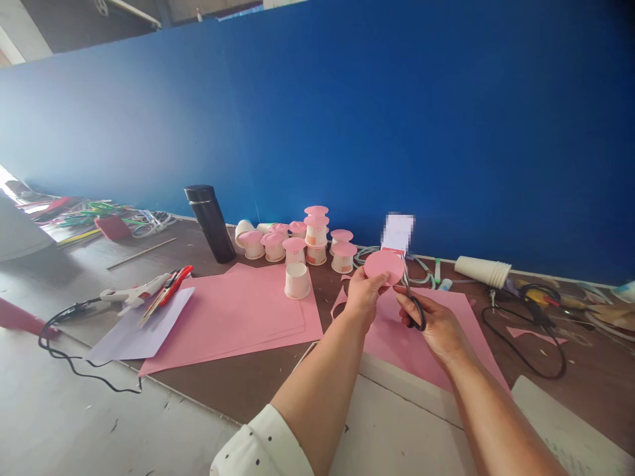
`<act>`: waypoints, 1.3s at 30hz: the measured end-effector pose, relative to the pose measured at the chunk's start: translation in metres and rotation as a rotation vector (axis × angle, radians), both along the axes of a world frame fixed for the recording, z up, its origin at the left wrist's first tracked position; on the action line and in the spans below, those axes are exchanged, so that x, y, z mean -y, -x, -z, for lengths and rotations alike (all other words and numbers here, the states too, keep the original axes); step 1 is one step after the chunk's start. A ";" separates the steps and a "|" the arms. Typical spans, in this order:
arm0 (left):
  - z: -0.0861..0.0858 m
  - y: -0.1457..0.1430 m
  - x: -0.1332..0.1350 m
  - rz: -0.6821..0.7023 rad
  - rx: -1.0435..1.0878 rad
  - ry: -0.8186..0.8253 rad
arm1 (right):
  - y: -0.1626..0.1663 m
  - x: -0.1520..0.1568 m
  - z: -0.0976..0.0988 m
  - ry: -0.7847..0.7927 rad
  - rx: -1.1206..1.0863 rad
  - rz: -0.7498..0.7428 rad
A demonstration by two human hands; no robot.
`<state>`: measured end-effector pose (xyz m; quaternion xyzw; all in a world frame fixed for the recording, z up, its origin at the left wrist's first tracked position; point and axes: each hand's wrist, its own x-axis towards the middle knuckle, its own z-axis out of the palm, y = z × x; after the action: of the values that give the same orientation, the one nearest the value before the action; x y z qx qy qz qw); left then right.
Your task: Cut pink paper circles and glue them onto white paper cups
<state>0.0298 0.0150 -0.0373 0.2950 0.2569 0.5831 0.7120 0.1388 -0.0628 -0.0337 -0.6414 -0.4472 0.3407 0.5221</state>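
My left hand [362, 294] is closed, pinching a pink paper circle [383, 266] held up above the table. My right hand [432, 324] is closed around black-handled scissors [413, 303], whose blades point up at the circle's right edge. Under both hands lies a pink paper sheet [417, 344] with a piece cut out. An upturned white paper cup [297, 280] stands on a stack of pink sheets [233, 317] to the left. Behind it is a cluster of white cups capped with pink circles [302, 241].
A black flask [210, 223] stands at the back left. A glue gun [133, 294] with a black cord, a red cutter [169, 291] and a pale sheet [141, 327] lie left. Stacked cups [483, 270] and a black cable [530, 337] lie right. A blue wall [347, 119] backs the table.
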 end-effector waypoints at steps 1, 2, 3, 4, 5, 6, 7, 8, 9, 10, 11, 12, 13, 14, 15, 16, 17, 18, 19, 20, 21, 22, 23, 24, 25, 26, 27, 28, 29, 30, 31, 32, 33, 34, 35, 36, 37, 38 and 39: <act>0.000 0.000 0.000 0.000 -0.001 0.001 | 0.000 0.000 -0.001 0.001 0.001 -0.005; 0.000 0.000 0.000 0.000 -0.004 0.003 | 0.000 0.001 -0.001 0.000 -0.001 -0.009; 0.000 0.000 0.000 0.002 -0.005 0.004 | 0.000 0.001 -0.001 -0.003 -0.003 -0.012; 0.001 0.000 -0.001 0.004 -0.006 0.005 | -0.001 0.001 0.000 -0.005 -0.003 -0.016; 0.001 0.000 -0.001 0.007 -0.006 0.006 | -0.001 0.001 0.000 -0.006 -0.001 -0.021; 0.001 0.000 -0.001 0.009 -0.006 0.008 | -0.002 0.000 0.001 -0.005 0.001 -0.024; 0.001 0.000 -0.001 0.010 -0.006 0.009 | -0.002 0.000 0.001 -0.003 0.003 -0.028; 0.001 0.000 -0.002 0.010 -0.006 0.009 | -0.002 0.000 0.002 0.000 0.004 -0.029; 0.001 0.000 -0.002 0.011 -0.006 0.008 | -0.003 0.000 0.002 0.002 0.003 -0.032; 0.001 0.000 -0.002 0.012 -0.005 0.007 | -0.002 0.000 0.002 0.004 0.002 -0.029; 0.001 0.000 -0.002 0.012 -0.002 0.007 | -0.002 0.000 0.001 0.007 0.003 -0.027; 0.001 0.000 -0.002 0.012 0.001 0.008 | -0.002 0.000 0.001 0.009 0.006 -0.024; 0.001 0.000 -0.001 0.011 0.003 0.011 | -0.002 0.000 0.001 0.010 0.009 -0.023; 0.001 0.000 -0.001 0.010 0.004 0.015 | -0.002 0.000 0.000 0.009 0.009 -0.023; 0.001 0.000 -0.001 0.008 0.004 0.017 | -0.002 0.000 0.000 0.008 0.008 -0.025; 0.001 0.000 -0.001 0.007 0.003 0.019 | -0.002 0.000 0.001 0.006 0.006 -0.025; 0.001 0.000 -0.001 0.007 0.002 0.019 | -0.003 0.000 0.001 0.004 0.005 -0.027; 0.001 0.000 -0.002 0.007 0.002 0.019 | -0.003 0.000 0.002 0.003 0.006 -0.028; 0.001 0.000 -0.002 0.006 0.003 0.021 | -0.003 0.000 0.002 0.003 0.009 -0.032; 0.001 0.000 -0.002 0.005 0.006 0.023 | -0.004 0.000 0.002 0.003 0.014 -0.035; 0.001 -0.001 -0.002 0.004 0.008 0.026 | -0.004 0.000 0.002 0.003 0.017 -0.037; 0.002 -0.001 -0.003 0.001 0.009 0.029 | -0.004 0.000 0.002 0.004 0.017 -0.038; 0.002 -0.001 -0.003 0.000 0.010 0.032 | -0.003 0.000 0.002 0.006 0.015 -0.037; 0.002 -0.001 -0.003 0.000 0.011 0.034 | -0.003 0.000 0.001 0.009 0.015 -0.036; 0.002 -0.001 -0.003 0.000 0.011 0.035 | -0.003 0.001 0.001 0.009 0.017 -0.034; 0.002 -0.001 -0.003 0.000 0.012 0.035 | -0.002 0.001 0.000 0.010 0.022 -0.034; 0.002 -0.001 -0.003 -0.001 0.012 0.036 | -0.002 0.001 0.000 0.011 0.026 -0.034; 0.002 -0.001 -0.003 -0.003 0.012 0.037 | -0.002 0.001 0.000 0.011 0.030 -0.034; 0.001 -0.001 -0.003 -0.004 0.011 0.038 | -0.002 0.001 0.000 0.012 0.031 -0.035; 0.001 -0.001 -0.003 -0.005 0.010 0.039 | -0.003 0.001 0.000 0.013 0.029 -0.036; 0.001 -0.001 -0.002 -0.004 0.010 0.039 | -0.003 0.001 0.000 0.015 0.025 -0.036; 0.000 0.000 -0.002 -0.002 0.011 0.040 | -0.003 0.000 0.001 0.017 0.022 -0.037; 0.000 0.000 -0.002 0.000 0.011 0.039 | -0.004 0.000 0.001 0.018 0.022 -0.036; 0.000 0.000 -0.002 0.001 0.013 0.038 | -0.004 0.000 0.001 0.020 0.024 -0.036; 0.000 0.000 -0.002 0.001 0.015 0.037 | -0.004 0.000 0.001 0.021 0.028 -0.036; 0.000 0.000 -0.002 0.002 0.017 0.037 | -0.004 0.000 0.001 0.023 0.032 -0.037; 0.000 0.000 -0.002 0.003 0.020 0.037 | -0.004 0.000 0.001 0.022 0.037 -0.038; 0.000 0.000 -0.002 0.004 0.021 0.037 | -0.003 0.000 0.000 0.021 0.043 -0.040; 0.000 0.000 -0.002 0.003 0.022 0.037 | -0.003 0.001 0.000 0.020 0.051 -0.044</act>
<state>0.0300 0.0173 -0.0377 0.2758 0.2594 0.5805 0.7209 0.1420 -0.0634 -0.0336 -0.6449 -0.4711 0.3400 0.4965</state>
